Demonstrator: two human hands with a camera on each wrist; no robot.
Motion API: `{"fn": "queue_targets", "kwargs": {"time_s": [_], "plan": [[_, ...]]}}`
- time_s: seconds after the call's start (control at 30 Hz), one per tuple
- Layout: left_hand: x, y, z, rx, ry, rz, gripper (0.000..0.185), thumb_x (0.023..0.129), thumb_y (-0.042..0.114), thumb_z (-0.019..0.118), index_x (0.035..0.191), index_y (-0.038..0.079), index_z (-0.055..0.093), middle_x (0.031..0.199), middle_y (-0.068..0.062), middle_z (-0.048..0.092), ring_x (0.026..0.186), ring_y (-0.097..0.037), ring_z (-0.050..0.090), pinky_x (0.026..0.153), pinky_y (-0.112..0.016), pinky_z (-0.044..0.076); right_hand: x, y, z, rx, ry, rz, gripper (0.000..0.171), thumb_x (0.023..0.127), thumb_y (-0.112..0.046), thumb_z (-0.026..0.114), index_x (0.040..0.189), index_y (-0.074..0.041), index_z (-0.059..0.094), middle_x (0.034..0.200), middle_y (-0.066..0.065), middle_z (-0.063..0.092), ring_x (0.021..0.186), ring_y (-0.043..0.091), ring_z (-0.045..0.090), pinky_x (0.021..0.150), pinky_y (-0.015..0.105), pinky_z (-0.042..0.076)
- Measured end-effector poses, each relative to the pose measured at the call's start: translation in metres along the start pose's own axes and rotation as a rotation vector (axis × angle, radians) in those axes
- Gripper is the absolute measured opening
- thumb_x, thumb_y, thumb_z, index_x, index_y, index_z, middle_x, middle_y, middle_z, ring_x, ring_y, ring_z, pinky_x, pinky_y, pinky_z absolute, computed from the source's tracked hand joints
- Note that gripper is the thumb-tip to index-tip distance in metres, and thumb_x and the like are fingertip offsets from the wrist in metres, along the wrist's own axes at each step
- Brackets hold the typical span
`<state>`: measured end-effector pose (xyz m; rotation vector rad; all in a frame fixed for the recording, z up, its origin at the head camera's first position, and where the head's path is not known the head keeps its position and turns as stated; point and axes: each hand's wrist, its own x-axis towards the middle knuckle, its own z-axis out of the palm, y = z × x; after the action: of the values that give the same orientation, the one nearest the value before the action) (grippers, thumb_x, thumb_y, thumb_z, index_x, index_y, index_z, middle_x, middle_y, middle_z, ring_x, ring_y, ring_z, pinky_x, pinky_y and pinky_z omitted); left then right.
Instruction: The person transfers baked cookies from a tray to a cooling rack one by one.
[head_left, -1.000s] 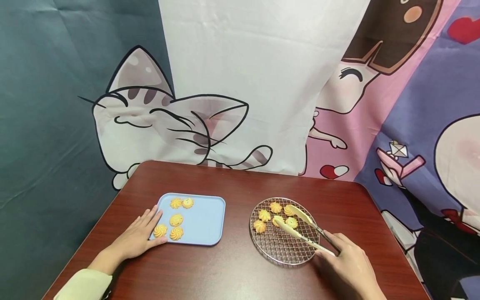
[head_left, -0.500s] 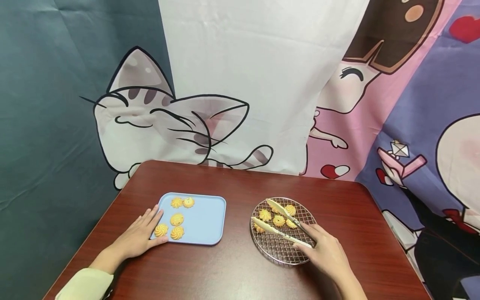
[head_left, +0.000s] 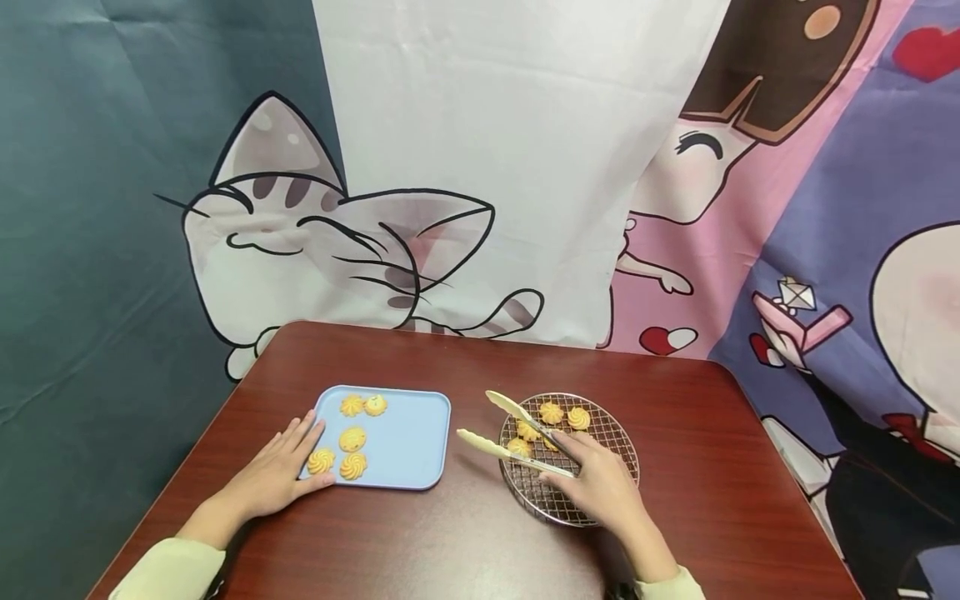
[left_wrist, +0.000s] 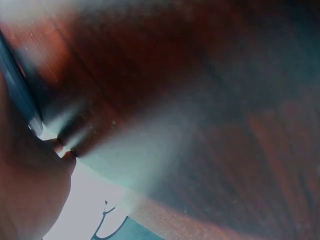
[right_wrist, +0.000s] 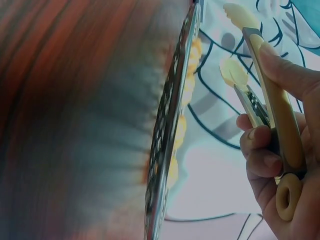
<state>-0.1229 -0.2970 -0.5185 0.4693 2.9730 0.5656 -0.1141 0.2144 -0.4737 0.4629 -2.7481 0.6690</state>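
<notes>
Five swirl cookies point(head_left: 347, 440) sit on my blue tray point(head_left: 408, 442), bunched toward its 9 o'clock side, and my left hand point(head_left: 279, 473) lies flat with straight, relaxed fingers on the table point(head_left: 450, 542), fingertips touching the tray's 9 o'clock edge; I judge that's to keep the tray from sliding. My right hand point(head_left: 600, 487) has fingers and thumb curled round the handles of the cream tongs point(head_left: 517, 433), whose two arms stand apart and empty, tips poking out past the 9 o'clock rim of the round wire rack point(head_left: 600, 508) toward the tray. I judge I hold them far back at the hinge end so the tips get reach. More cookies rest on the rack, two clear ones near 12 o'clock point(head_left: 564, 414), others partly hidden under the tongs, so I can't count them all. My head view gives me the whole layout, tray at 9 o'clock of the rack and well apart from it. My right wrist view gives what that one can't: the rack point(right_wrist: 170, 130) edge-on, cookies perched atop the mesh, the tongs point(right_wrist: 265, 95) with a hanging ring at the hinge, spoon tips gaping with nothing between. My left wrist view is mostly blurred tabletop, with just the tray's edge point(left_wrist: 20, 90) and my palm.
</notes>
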Motion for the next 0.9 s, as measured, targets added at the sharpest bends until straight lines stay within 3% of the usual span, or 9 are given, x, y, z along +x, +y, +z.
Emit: {"fn": "queue_targets", "kwargs": {"time_s": [0.3,0.47,0.6,0.77,0.9], "plan": [[-0.001,0.002,0.000,-0.006,0.006,-0.003,0.098,0.090,0.065,0.063,0.158,0.002,0.031,0.166,-0.022,0.021,0.149,-0.050,0.020,0.114,-0.068,0.023,0.016,-0.017,0.018,0.047,-0.024,-0.038,0.072,0.070,-0.042,0.092,0.134,-0.017,0.069,0.114,-0.001,0.070,0.093,0.021,0.070,0.079,0.043,0.058],[-0.001,0.001,0.000,0.003,0.013,-0.001,0.098,0.090,0.065,0.062,0.158,0.002,0.032,0.166,-0.022,0.021,0.149,-0.050,0.020,0.114,-0.068,0.023,0.024,-0.025,0.025,0.031,-0.028,-0.046,0.074,0.070,-0.046,0.091,0.135,-0.019,0.067,0.118,0.000,0.070,0.092,0.021,0.071,0.078,0.042,0.058],[-0.001,-0.001,0.001,-0.001,0.014,-0.002,0.097,0.091,0.065,0.062,0.158,0.002,0.032,0.166,-0.022,0.020,0.149,-0.049,0.020,0.114,-0.068,0.023,0.030,-0.033,0.031,0.006,-0.038,-0.068,0.078,0.071,-0.050,0.089,0.137,-0.016,0.065,0.117,0.001,0.068,0.083,0.018,0.069,0.069,0.037,0.057],[-0.001,0.000,0.003,-0.001,0.012,-0.001,0.097,0.091,0.065,0.062,0.158,0.002,0.031,0.166,-0.022,0.020,0.149,-0.049,0.021,0.114,-0.068,0.024,0.035,-0.042,0.040,0.009,-0.058,-0.085,0.080,0.072,-0.051,0.088,0.138,-0.012,0.064,0.110,-0.003,0.064,0.070,0.009,0.057,0.059,0.026,0.049],[-0.002,0.000,0.003,0.000,0.017,-0.003,0.097,0.091,0.065,0.062,0.158,0.003,0.031,0.166,-0.022,0.021,0.149,-0.049,0.021,0.114,-0.068,0.024,0.037,-0.050,0.046,0.027,-0.075,-0.073,0.081,0.072,-0.052,0.088,0.138,-0.013,0.063,0.107,-0.004,0.061,0.068,0.006,0.052,0.057,0.025,0.046]]}}
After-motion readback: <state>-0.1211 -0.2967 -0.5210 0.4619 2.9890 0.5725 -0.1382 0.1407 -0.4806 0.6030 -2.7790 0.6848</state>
